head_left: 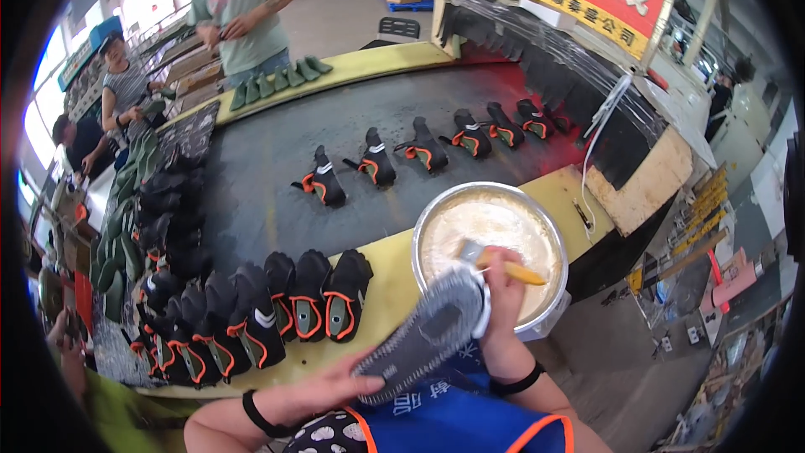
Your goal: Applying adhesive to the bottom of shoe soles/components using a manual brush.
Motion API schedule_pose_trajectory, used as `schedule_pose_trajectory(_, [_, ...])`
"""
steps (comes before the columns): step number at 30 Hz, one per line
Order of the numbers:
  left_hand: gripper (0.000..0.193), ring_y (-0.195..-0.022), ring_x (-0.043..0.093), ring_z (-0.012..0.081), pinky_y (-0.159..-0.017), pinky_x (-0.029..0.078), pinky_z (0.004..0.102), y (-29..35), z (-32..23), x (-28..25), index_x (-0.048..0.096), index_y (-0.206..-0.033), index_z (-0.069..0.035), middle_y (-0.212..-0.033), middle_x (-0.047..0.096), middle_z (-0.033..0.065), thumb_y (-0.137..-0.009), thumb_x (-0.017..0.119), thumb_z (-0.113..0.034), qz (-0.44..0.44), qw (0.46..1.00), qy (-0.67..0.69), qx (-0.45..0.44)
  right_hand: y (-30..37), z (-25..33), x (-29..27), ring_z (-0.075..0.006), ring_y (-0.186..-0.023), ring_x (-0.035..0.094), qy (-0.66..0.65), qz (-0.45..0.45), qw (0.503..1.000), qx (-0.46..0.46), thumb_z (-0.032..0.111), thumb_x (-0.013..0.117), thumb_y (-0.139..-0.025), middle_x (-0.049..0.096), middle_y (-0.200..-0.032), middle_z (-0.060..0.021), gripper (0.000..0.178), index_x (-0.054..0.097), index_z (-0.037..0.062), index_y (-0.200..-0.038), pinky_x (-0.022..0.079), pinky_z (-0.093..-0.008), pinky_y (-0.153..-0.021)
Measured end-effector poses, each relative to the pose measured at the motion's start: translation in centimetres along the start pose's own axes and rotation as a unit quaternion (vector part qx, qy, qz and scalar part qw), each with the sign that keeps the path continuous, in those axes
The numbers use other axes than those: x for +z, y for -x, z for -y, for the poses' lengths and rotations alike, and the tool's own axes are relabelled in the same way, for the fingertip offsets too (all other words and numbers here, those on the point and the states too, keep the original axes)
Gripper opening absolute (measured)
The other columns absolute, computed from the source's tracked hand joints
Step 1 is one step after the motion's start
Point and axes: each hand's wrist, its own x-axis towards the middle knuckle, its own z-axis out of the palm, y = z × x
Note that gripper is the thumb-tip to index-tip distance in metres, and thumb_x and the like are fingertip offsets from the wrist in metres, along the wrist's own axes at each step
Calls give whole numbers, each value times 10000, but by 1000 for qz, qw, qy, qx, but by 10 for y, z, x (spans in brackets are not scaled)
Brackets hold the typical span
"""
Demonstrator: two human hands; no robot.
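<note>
My left hand (340, 384) grips one end of a dark shoe (423, 335), thumb across its grey underside. Stitching runs round the edge of that underside, which faces up. A flat brush (521, 273) with a yellow handle and metal head is in my closed right hand (501, 298), beside the shoe's far end. Whether this hand also touches the shoe I cannot tell. Beneath the brush stands a round metal basin (422, 231) of whitish, creamy liquid. Left of it, black shoe uppers with orange trim (306, 294) crowd the yellow ledge (394, 256).
A spaced row of similar uppers (423, 147) lies on the dark conveyor belt (277, 147), which leads into a covered opening (537, 54). Green shoe lasts (268, 84) line the far ledge, near a standing person (243, 13). Other people work at the left.
</note>
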Motion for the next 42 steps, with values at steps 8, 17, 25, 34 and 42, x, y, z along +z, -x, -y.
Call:
schedule_pose_trajectory(8, [505,-943,679,280,-803,571,433,-12,-103,-125,549,-1304,0,-1020,678,184,-987,442,-379,-267,936,153,169,-15,-11,-71,-72,-615,507,56,-131,986,-92,167,485,-1057,556,-831,-24,148,540,37,-1103,430,-208,-570])
schedule_pose_trajectory(17, [324,-999,581,274,-740,569,503,-111,-122,-338,610,-1126,-112,-1095,588,89,-838,717,-214,-640,752,161,12,-1,-46,-95,-70,-619,472,159,-116,976,-94,149,497,-1043,525,-815,-28,117,508,32,-1052,404,-212,-587])
schedule_pose_trajectory(25, [495,-933,674,360,-762,550,524,-144,-45,-461,670,-1110,60,-1054,700,175,-780,812,-280,-707,633,-288,-131,-4,-47,-90,-74,-614,476,163,-150,973,-66,128,479,-1050,558,-913,-53,102,503,31,-1070,407,-206,-579])
schedule_pose_trajectory(34, [339,-840,691,307,-653,526,456,-134,-67,-435,701,-1016,77,-977,705,175,-762,744,-144,-607,758,-228,-79,-2,-47,-89,-74,-628,464,176,-147,970,-77,158,493,-1048,530,-850,-28,128,524,35,-1066,395,-214,-595])
schedule_pose_trajectory(42, [568,-1026,683,347,-874,539,451,-96,-116,-176,745,-1007,-59,-1044,725,172,-874,536,-570,-290,679,-669,-84,1,-47,-97,-83,-663,436,151,-142,976,-69,160,474,-1054,513,-866,-24,118,509,49,-1035,381,-220,-623])
